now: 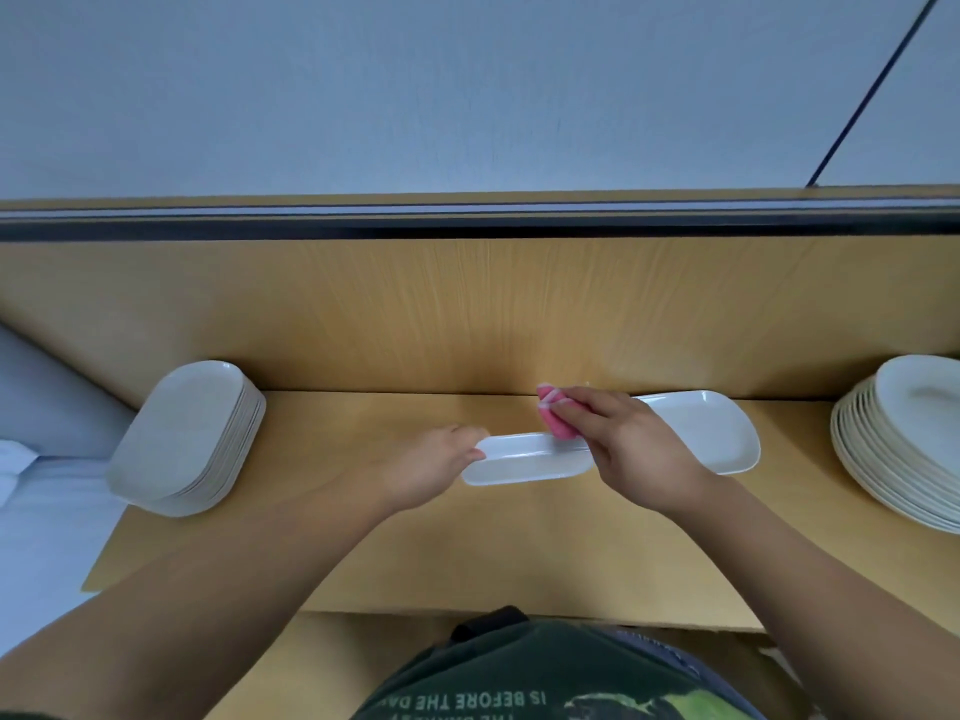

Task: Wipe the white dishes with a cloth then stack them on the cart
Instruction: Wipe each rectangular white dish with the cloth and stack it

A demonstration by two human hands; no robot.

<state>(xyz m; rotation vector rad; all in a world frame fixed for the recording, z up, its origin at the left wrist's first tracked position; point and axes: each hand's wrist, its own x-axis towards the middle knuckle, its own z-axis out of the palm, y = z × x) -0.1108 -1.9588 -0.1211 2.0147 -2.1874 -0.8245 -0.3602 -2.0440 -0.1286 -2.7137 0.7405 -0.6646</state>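
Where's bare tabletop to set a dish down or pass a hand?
Bare table: the near strip in front of the small dish; a patch between the left stack and left hand; a narrower gap between long dish and round plates. Crowded: centre-right, right hand and cloth over the small dish, beside the long dish.

A: The narrow dish [524, 459], what's it made of?
B: Looks like glazed ceramic. White, glossy, smooth. Same w/ the long platter [701, 428].
A: And the pink cloth [553, 418]?
B: Soft fabric, matt, w/ pale stripes.
A: Stacks?
B: The oblong dish stack [192, 439] & round plate stack [904, 444] are both white, smooth, slight sheen.
A: The tabletop [467, 553]?
B: Wood-grain finish, smooth, low sheen. The back panel [467, 314] has the same grain.
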